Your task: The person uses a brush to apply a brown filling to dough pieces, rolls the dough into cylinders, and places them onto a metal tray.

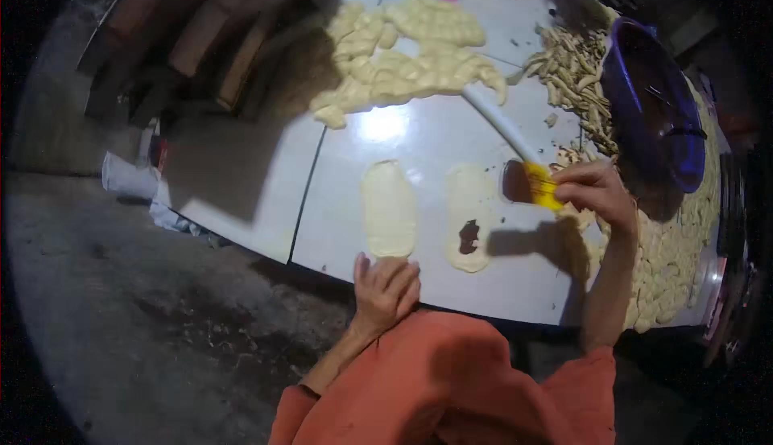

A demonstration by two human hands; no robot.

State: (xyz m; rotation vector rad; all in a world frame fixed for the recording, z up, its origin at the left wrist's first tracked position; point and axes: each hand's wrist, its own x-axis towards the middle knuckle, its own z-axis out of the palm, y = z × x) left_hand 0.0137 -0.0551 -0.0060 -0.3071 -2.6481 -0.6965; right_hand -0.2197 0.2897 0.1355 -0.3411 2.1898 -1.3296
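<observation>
Clearly soft stuff: two flattened dough ovals, plain one [389,208] and filled one [469,218], lying side by side near the front edge of the white table [241,171], the second carrying a dark dab of filling [469,236]. Thin, limp, likely sticky; best lifted by a long edge or rolled from one end, never pinched mid-sheet. Yellow-ended white brush [515,147] light and stiff, gripped low near the yellow end, handle slanting up toward the heap of shaped dough pieces [411,55] at the far side. Right hand [596,191] raised above the table, fingers closed round the brush, forearm rising steeply from the front edge. Left hand [386,288] resting at the front edge just below the plain oval, fingers loosely curled, holding nothing. Purple basin [652,107] at the right edge, beyond the brush.
</observation>
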